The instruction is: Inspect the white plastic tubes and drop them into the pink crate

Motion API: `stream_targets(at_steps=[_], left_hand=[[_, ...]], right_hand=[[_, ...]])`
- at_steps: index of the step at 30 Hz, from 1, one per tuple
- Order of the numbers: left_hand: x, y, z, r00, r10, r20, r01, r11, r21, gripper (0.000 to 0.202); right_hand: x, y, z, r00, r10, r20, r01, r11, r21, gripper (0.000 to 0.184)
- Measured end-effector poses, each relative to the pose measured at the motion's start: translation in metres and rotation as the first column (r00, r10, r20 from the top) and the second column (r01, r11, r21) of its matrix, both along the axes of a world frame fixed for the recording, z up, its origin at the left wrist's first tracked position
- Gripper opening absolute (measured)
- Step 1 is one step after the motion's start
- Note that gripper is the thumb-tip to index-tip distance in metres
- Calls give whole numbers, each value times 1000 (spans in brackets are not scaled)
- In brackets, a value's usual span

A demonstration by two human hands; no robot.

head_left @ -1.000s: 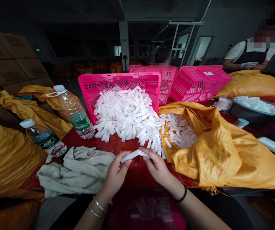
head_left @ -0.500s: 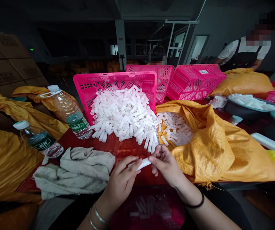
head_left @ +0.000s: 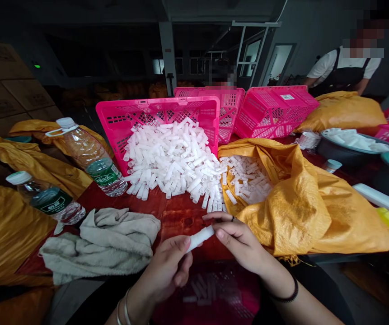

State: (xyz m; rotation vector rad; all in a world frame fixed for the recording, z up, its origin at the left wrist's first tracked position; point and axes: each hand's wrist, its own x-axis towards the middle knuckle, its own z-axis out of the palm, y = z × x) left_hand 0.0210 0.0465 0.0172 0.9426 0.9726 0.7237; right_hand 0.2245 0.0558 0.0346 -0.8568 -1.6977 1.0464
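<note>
A white plastic tube (head_left: pixel 200 238) is tilted up to the right between my hands, above the red table's front edge. My left hand (head_left: pixel 172 262) grips its lower end between thumb and fingers. At its upper right end, my right hand (head_left: pixel 240 241) closes thumb and fingertips on the tip, with the index finger stretched out above it. Just beyond, a big heap of similar white tubes (head_left: pixel 174 162) spills out of a tipped pink crate (head_left: pixel 106 122). More small white pieces (head_left: pixel 248 176) lie in the mouth of an orange woven sack (head_left: pixel 289 216).
Two water bottles (head_left: pixel 102 169) and a grey towel (head_left: pixel 102 248) are on the left. Below my hands, a pink basket (head_left: pixel 228 298) contains several tubes. More pink crates (head_left: pixel 275 113), dark basins (head_left: pixel 346 153) and a person (head_left: pixel 341 74) are at the back right.
The tube is more fully exposed and tilts up to the right. My left hand has turned so its thumb lies on top; my right index finger has stretched out over the tip.
</note>
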Motion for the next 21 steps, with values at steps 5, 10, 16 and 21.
stream_targets(at_steps=[5, 10, 16, 21], left_hand=[[-4, -6, -8, 923, 226, -311, 37, 752, 658, 33], [3, -9, -13, 921, 135, -365, 68, 868, 491, 43], [-6, 13, -14, 766, -63, -640, 511, 664, 546, 63], [0, 93, -23, 613, 90, -785, 592, 606, 531, 71]], right_hand=[[-6, 0, -8, 994, -76, -83, 69, 995, -77, 25], [-9, -4, -8, 998, 6, -62, -17, 984, -178, 37], [18, -23, -30, 991, -110, 73, 126, 958, -259, 37], [36, -50, -73, 933, -119, 341, 222, 934, -281, 38]])
